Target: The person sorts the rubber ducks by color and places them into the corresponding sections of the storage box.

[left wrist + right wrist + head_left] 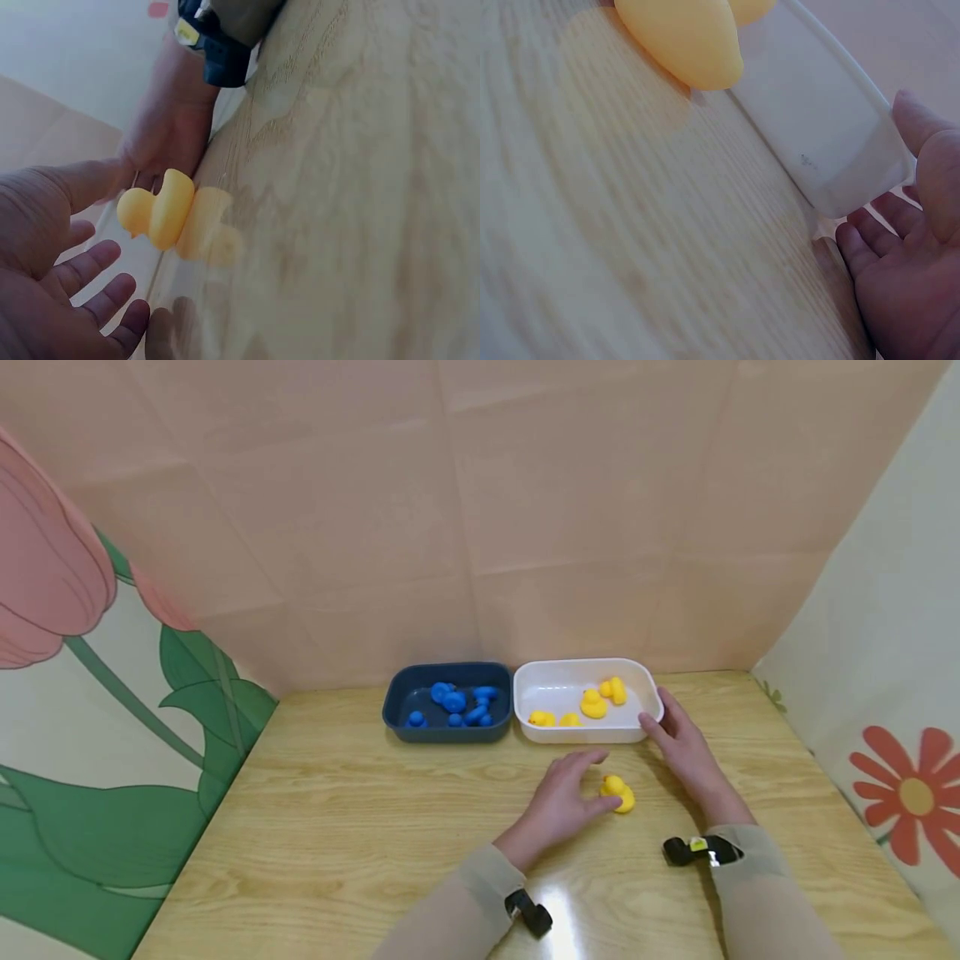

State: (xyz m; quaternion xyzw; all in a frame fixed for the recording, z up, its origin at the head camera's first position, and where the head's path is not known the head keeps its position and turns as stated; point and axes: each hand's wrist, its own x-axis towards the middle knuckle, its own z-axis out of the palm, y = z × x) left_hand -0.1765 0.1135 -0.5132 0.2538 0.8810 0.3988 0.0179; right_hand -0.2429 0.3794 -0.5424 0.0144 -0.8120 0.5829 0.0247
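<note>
A yellow toy duck [617, 793] sits on the wooden table in front of a white tray [585, 735]. My left hand [562, 802] spreads around this duck, thumb on the near side and fingers beyond it. In the left wrist view, a gap shows between the fingers and the duck [171, 210]. At the tray's right end, my right hand [686, 756] holds the corner, thumb at the rim and fingers along the outer end wall. The right wrist view shows those fingers [877, 232] bent against the tray [832, 150].
Several yellow ducks [593, 703] lie inside the white tray. Beside it on the left stands a dark blue tray [447, 735] with several blue toy ducks [453, 700]. A beige covered wall [465, 527] rises right behind both trays.
</note>
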